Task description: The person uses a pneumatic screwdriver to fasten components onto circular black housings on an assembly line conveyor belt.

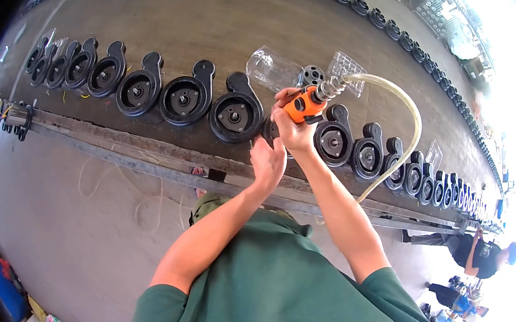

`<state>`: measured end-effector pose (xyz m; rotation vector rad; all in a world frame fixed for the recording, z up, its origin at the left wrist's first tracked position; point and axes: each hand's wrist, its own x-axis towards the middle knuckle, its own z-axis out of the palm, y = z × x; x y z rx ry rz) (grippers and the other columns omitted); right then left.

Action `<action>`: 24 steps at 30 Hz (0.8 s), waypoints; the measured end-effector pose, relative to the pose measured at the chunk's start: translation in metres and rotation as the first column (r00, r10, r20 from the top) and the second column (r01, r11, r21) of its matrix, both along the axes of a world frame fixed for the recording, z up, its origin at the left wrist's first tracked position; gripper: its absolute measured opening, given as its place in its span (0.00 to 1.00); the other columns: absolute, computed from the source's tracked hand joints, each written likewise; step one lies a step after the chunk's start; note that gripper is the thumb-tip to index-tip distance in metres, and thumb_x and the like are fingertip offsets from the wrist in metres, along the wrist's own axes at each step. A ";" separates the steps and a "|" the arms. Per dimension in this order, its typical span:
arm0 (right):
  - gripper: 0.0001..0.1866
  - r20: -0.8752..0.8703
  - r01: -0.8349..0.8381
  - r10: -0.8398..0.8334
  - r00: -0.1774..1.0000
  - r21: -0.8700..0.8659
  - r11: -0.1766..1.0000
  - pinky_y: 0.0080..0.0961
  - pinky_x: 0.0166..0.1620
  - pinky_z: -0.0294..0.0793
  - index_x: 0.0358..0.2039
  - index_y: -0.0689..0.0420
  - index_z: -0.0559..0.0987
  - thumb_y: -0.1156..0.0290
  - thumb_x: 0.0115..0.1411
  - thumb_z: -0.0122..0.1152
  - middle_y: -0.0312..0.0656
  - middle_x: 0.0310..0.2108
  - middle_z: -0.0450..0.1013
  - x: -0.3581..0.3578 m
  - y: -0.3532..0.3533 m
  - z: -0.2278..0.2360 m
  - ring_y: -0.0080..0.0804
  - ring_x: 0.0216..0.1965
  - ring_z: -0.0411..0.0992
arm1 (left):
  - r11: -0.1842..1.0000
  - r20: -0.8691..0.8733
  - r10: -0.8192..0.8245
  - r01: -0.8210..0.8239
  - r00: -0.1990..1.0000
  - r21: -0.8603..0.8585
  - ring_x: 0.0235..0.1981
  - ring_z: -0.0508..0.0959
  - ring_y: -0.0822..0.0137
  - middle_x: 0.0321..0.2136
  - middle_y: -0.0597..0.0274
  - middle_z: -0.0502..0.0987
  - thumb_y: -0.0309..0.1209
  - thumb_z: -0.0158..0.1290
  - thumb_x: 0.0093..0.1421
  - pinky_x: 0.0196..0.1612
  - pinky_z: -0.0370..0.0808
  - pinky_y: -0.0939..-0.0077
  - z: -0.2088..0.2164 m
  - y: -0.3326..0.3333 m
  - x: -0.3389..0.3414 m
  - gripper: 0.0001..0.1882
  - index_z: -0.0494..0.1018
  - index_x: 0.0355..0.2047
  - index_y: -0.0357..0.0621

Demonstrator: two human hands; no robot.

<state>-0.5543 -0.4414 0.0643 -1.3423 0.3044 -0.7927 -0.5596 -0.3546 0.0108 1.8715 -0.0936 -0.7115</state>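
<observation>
My right hand (297, 130) is wrapped round an orange air-powered driver (305, 104), held over a round black housing (268, 131) in the row. A pale hose (414, 109) joins the driver at a metal fitting (329, 89) and curves down to the right. My left hand (267, 161) is closed at the near rim of that same housing, its fingertips partly hidden. Just left stands another black housing (235, 117) with a metal shaft at its centre, and to the right a similar one (332, 142). The driver's tip is hidden behind my right hand.
Similar housings line the near edge of the brown table (160, 14); more round black parts (378, 18) run along its far edge. Behind my hands lie a clear plastic bag (272, 67), a clear tray (348, 66) and a black disc (313, 75). People (484, 256) stand at far right.
</observation>
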 end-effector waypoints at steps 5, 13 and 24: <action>0.14 0.052 0.051 -0.048 0.998 -0.067 0.996 0.23 0.34 0.75 0.45 0.66 0.72 0.83 0.56 0.55 0.38 0.27 0.73 -0.021 0.002 0.034 0.23 0.28 0.72 | 0.999 -0.013 0.006 -0.007 1.000 -0.049 0.48 0.79 0.33 0.42 0.26 0.79 0.37 0.50 0.60 0.56 0.73 0.50 -0.022 -0.004 0.003 0.25 0.72 0.48 0.24; 0.13 0.023 0.160 -0.160 0.987 0.017 0.987 0.28 0.35 0.73 0.47 0.64 0.69 0.82 0.60 0.52 0.38 0.25 0.69 -0.067 -0.010 -0.002 0.26 0.27 0.69 | 0.990 -0.105 0.028 -0.042 0.994 -0.136 0.39 0.81 0.54 0.43 0.40 0.79 0.32 0.49 0.64 0.37 0.81 0.63 -0.039 -0.007 0.003 0.19 0.70 0.47 0.24; 0.12 0.042 0.128 -0.129 0.991 0.014 0.992 0.28 0.36 0.74 0.45 0.62 0.68 0.82 0.59 0.52 0.38 0.25 0.69 -0.070 -0.011 -0.010 0.26 0.28 0.69 | 0.997 -0.062 -0.003 -0.002 0.998 -0.074 0.45 0.79 0.37 0.42 0.27 0.78 0.36 0.50 0.63 0.50 0.75 0.55 -0.039 -0.004 0.003 0.24 0.71 0.43 0.19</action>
